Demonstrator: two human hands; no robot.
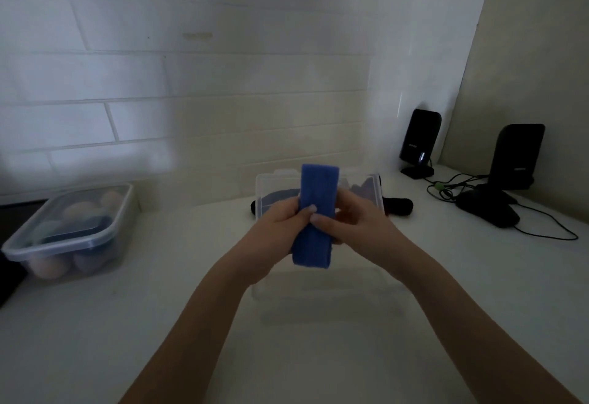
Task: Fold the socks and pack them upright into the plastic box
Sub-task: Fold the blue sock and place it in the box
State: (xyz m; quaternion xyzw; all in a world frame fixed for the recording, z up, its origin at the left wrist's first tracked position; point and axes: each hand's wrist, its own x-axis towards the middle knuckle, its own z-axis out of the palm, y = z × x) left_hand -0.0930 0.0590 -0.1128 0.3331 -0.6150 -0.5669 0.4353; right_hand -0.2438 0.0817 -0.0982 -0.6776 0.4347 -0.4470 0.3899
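Observation:
A blue sock (318, 193) stands as a flat upright strip in the air, pinched at its middle from both sides. My left hand (280, 228) grips its left edge and my right hand (350, 222) grips its right edge, thumbs meeting on the front. Behind and below the sock lies the clear plastic box (271, 182) on the white table, its near wall faint by my wrists. Dark folded socks (277, 196) show inside the box at the far end. A black sock (398, 206) lies on the table just right of the box.
A lidded clear container (73, 231) of rounded items stands at the left. Two black speakers (419, 142) (516, 155), a black mouse (487, 210) and cables (446, 187) crowd the right back corner. A tiled wall rises directly behind the table.

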